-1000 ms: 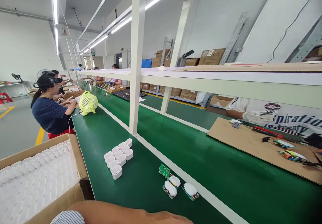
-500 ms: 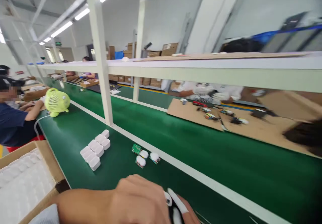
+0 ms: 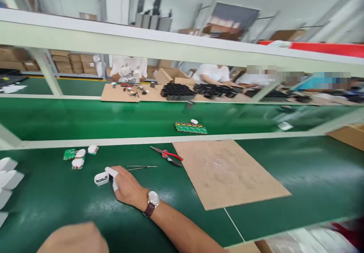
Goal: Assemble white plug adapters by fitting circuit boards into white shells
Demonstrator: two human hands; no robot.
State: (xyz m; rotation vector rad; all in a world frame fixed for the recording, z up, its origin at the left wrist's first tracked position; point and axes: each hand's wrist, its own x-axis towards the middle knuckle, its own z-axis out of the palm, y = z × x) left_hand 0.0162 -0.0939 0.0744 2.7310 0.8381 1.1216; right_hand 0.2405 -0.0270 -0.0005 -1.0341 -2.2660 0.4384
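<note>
Green workbench (image 3: 54, 200): bears the parts. Right hand (image 3: 126, 186): white-covered fingertips (image 3: 111, 172) at the right rim of the white plastic cup (image 3: 102, 183) on the bench — clamping cannot be confirmed. Left hand (image 3: 74, 239): blurred; grip indeterminable. Cup: likely light, stiff, smooth — grasp opposite outer walls, clear of dark contents (image 3: 101, 179).

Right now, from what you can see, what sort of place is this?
Probably an electronics assembly workshop: small circuit boards and pliers lie on a green bench, and people in white sit or stand across from it.
</note>
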